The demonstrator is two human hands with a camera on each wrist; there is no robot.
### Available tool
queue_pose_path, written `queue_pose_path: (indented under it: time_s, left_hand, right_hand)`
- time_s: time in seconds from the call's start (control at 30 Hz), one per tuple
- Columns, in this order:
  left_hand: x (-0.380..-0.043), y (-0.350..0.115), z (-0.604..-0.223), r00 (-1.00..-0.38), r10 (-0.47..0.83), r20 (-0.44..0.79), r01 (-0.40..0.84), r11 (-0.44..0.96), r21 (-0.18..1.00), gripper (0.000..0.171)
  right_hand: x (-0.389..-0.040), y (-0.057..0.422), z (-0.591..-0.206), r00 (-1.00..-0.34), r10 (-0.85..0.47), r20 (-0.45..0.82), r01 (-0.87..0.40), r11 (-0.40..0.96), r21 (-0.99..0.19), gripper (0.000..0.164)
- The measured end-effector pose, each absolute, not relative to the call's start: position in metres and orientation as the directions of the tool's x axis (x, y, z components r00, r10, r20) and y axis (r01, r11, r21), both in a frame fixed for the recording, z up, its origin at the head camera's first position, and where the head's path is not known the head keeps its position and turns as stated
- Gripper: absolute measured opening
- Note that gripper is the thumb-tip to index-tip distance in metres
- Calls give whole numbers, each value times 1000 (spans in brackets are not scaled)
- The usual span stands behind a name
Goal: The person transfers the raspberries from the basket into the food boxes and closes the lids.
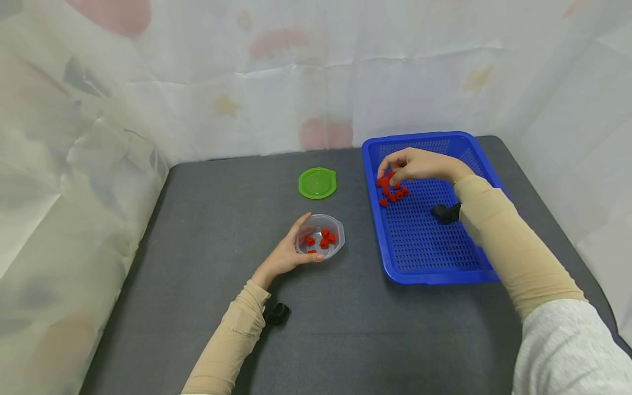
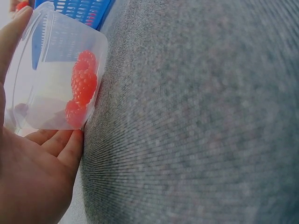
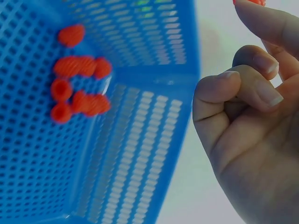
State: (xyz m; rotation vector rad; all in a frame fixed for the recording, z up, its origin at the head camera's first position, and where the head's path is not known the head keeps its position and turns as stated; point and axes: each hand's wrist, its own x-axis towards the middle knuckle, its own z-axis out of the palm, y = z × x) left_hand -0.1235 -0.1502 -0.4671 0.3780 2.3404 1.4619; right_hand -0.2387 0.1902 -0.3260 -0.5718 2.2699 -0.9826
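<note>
My left hand (image 1: 282, 255) holds a clear plastic tub (image 1: 321, 221), thumb on its near side and fingers around the far side. Several red raspberries (image 2: 84, 86) lie on the tub's bottom, seen through its wall in the left wrist view. Over the far left part of a blue perforated basket (image 1: 385, 247) is my right hand (image 1: 422, 164). Its thumb and forefinger pinch a raspberry (image 3: 256, 2), only partly in sight at the top edge of the right wrist view. Below those fingers, more raspberries (image 3: 71, 36) are gathered in the basket's corner.
A green lid (image 1: 317, 183) lies on the dark grey table (image 1: 212, 230), beyond the tub and left of the basket. Pale patterned sheeting (image 1: 276, 88) hangs behind the table and along both sides. A small black device (image 1: 278, 314) sits at the left wrist.
</note>
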Motion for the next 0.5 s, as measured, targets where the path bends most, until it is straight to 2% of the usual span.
queue_pose_path:
  time_s: [0.37,0.5]
  left_hand:
    - [-116,-145,-437,-885,425,-189,15,433,901,98]
    - [-118,-147,-445,-888,420,-188,12,430,903,99]
  right_hand:
    - [-239,143,-315,-654,-695,-299,-243,567,-787,22]
    - [-240,125,-316,-615,-736,-284,-290,546,-786,23]
